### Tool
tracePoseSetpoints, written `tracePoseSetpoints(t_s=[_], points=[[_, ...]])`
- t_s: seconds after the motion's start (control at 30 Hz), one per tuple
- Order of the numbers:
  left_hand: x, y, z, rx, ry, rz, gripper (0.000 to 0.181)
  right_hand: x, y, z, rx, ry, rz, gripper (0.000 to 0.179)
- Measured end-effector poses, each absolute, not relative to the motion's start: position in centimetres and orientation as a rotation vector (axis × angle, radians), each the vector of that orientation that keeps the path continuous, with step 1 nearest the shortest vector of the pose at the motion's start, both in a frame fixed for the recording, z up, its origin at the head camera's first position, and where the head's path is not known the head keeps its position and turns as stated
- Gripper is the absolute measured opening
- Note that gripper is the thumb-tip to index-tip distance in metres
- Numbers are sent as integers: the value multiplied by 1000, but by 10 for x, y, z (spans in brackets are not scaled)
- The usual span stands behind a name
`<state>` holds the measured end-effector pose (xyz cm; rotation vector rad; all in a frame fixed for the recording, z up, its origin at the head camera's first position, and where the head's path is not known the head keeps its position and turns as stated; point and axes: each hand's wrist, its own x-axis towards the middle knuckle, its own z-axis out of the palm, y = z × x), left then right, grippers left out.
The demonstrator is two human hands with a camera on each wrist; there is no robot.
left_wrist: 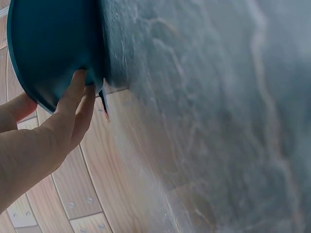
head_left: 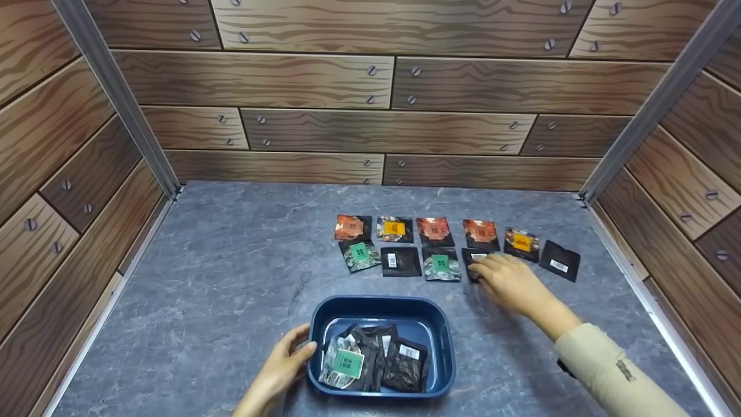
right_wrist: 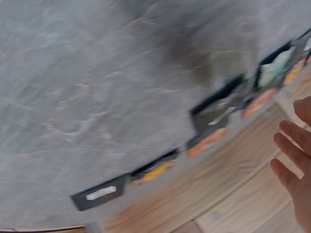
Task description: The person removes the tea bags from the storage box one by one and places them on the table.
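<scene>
In the head view a blue plastic tub (head_left: 379,302) stands near the front, with several packets inside, among them a green-labelled packet (head_left: 347,362) and a black packet (head_left: 405,365). My left hand (head_left: 283,359) holds the tub's left side, thumb at the rim and fingers against the outer wall (left_wrist: 53,43). Over a black packet (head_left: 470,272) in the nearer row is my right hand (head_left: 512,284), covering part of it. From the right wrist, that hand (right_wrist: 296,150) shows spread, loosely bent fingers and nothing held; the same black packet (right_wrist: 218,109) lies apart from them.
Two rows of flat packets lie behind the tub, including an orange one (head_left: 353,227), a yellow-labelled one (head_left: 395,229) and a green one (head_left: 441,264). A black packet (head_left: 560,260) marks the right end. Wood-patterned walls (head_left: 324,130) enclose the grey marbled table (head_left: 231,278).
</scene>
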<state>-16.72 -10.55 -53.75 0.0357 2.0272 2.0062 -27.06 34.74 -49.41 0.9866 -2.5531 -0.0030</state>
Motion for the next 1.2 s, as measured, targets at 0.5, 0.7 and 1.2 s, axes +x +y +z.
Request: tracePoseSetpoints(t_s=[0.5,0.7,1.2], points=[[-168,-106,-539,51,1999,2027,53,-232,277,-468,1215,-2362,-11,29],[-168,-106,-539,42,2020,2014,53,-214,251,-465,1300,-2348,15,30],[-169,-106,-539,68,2037,2007,52,-187,206,-473,1418,-2406,-190,25]])
